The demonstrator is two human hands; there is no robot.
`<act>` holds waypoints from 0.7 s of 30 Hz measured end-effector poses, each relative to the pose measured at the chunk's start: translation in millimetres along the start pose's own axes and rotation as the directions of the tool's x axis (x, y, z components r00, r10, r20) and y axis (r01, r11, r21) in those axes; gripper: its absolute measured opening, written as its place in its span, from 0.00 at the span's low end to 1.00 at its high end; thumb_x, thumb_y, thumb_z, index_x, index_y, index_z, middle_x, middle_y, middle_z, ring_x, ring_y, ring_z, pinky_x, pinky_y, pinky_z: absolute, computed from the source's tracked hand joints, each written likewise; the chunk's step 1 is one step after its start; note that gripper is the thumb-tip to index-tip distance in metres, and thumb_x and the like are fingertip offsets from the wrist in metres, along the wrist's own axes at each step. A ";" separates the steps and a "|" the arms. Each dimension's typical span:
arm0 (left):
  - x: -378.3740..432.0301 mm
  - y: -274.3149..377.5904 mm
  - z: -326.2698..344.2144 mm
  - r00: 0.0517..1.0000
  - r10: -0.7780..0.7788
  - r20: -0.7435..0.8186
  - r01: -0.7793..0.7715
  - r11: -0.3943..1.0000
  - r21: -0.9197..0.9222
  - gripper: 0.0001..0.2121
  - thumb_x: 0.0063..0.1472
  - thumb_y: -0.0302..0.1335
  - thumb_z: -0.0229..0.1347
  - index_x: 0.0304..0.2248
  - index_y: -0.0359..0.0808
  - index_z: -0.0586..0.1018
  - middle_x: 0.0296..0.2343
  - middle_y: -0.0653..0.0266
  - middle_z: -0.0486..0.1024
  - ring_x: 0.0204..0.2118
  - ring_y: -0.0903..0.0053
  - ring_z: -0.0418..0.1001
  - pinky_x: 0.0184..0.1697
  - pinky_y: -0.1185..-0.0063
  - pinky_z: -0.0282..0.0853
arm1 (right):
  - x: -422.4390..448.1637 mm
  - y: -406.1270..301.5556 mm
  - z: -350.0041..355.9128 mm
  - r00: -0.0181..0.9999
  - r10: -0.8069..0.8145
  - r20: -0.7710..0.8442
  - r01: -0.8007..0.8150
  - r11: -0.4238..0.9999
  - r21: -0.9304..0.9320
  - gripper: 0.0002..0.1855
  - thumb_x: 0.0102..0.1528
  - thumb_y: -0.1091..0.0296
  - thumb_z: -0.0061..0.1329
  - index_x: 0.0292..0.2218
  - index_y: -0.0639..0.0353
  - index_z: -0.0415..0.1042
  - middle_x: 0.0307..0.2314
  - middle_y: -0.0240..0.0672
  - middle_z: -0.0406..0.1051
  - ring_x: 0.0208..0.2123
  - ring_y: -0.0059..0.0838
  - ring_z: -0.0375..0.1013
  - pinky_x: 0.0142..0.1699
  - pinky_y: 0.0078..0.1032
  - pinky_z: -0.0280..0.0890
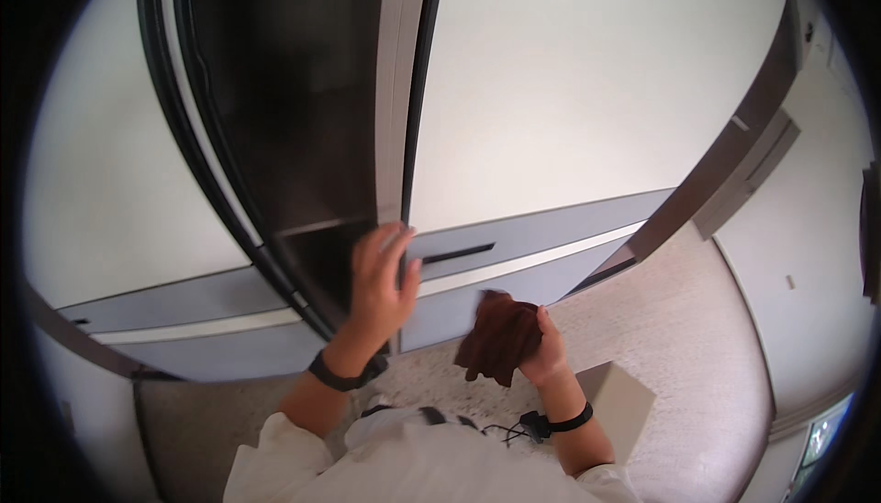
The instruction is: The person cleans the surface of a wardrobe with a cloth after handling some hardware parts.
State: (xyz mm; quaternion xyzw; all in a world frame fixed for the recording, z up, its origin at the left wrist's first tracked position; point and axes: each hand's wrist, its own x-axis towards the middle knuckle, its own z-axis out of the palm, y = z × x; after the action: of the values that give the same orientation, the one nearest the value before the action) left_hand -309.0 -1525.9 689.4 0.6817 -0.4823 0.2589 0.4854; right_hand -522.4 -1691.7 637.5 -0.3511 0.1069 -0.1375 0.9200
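Observation:
My left hand (382, 279) is raised at the vertical edge strip (396, 124) of a white wardrobe door (571, 97). Its fingers are apart and slightly blurred, and whether they touch the strip is hard to tell. In my right hand (547, 351) is a crumpled dark brown cloth (501, 338), held low in front of the door's grey-blue lower band (468, 317). A dark gap (296, 90) opens into the wardrobe left of the strip. A narrow black slot (460, 253) lies in the door just right of my left hand.
Another white door panel (124, 159) stands left of the gap. On the speckled floor (702, 317), a beige box (623, 400) sits beside my right forearm. A white wall (812, 227) rises at the right, with a window (819, 448) at the lower right.

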 end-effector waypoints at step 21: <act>44.0 -73.2 46.1 0.944 0.325 -0.059 -0.301 0.919 0.253 0.17 0.55 0.20 0.53 0.45 0.45 0.76 0.56 0.61 0.44 0.58 0.43 0.43 0.55 0.54 0.57 | 204.2 -164.5 225.9 0.079 -0.278 0.957 0.156 -0.945 -0.287 0.39 0.49 0.39 0.41 0.54 0.58 0.58 0.47 0.50 0.59 0.51 0.58 0.52 0.54 0.55 0.40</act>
State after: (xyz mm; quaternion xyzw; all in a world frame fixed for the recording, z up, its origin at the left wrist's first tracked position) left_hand -230.2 -1581.2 677.2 0.6355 -0.5255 0.4233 0.3751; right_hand -293.6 -1737.1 893.2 -0.7823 -0.0831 -0.5833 -0.2020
